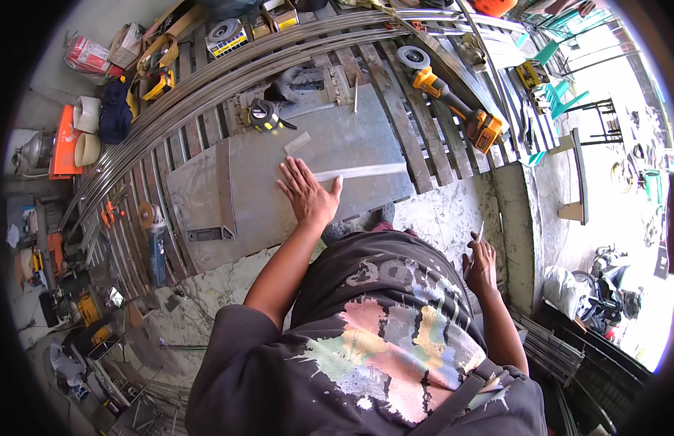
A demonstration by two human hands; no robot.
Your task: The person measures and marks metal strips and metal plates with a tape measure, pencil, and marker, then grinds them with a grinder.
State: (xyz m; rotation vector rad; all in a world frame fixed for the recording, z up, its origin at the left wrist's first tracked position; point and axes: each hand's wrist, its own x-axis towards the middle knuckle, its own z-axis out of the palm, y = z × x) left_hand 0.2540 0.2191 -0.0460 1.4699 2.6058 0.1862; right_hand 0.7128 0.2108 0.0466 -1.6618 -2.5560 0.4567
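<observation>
My left hand (308,192) lies flat with fingers spread on a grey metal sheet (268,207). Beside its thumb is the end of a pale flat metal strip (370,172), and a small angled metal piece (297,142) lies just beyond the fingertips. My right hand (482,265) is off the sheet, to the right of my body, with a thin pale stick (482,231) between its fingers; its exact kind is unclear. A try square (225,185) rests on the sheet's left part. A tape measure (264,115) sits at the far edge, near a dark glove (290,83).
The sheet lies on a slatted metal bench (435,156). A yellow cordless angle grinder (453,102) is at its right, a blue angle grinder (156,247) at its left. Long metal rods (228,62) run along the back. A concrete post (518,232) stands at right.
</observation>
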